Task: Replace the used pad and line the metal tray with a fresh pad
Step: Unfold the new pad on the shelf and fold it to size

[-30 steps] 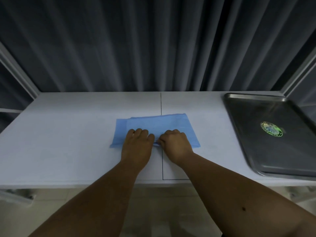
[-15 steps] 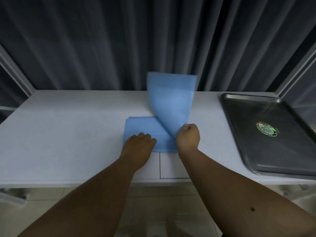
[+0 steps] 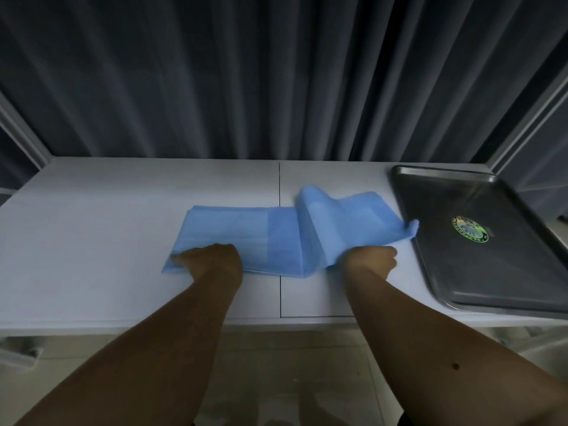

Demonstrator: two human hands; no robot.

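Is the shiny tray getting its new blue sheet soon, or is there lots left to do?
Done: the metal tray is bare, with no pad in it. In hand: the left hand pins the blue pad on the table while the right hand unfolds it toward the tray. Left: finish unfolding and lay it inside.

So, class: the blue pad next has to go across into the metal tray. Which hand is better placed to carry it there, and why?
The right hand. It grips the blue pad on the side beside the metal tray; the left hand holds down the far end.
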